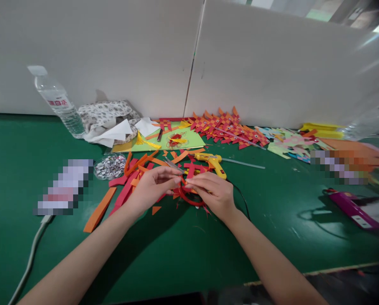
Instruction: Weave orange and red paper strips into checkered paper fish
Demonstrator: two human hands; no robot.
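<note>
the green table (272, 250) is cut off at the lower border, and at its far right side many things become blurred. among the overlapping red and orange woven fish (219, 125), single ones are hard to count. the bottle (57, 101) stands at the back left and looks tilted. the phone (65, 186), at the left, is hidden by coarse squares, so its screen cannot be read. the left hand (154, 186) and the right hand (215, 192) cover part of the paper strips (124, 192). behind them lies the yellow glue gun (213, 162). of the scissors (173, 164), only the blades show clearly. the red band (191, 202) is between the hands, above the table's middle, curved like a narrow loop; fingertips of both hands are pinched on its upper part, where the exact hold is too small to make out.
</note>
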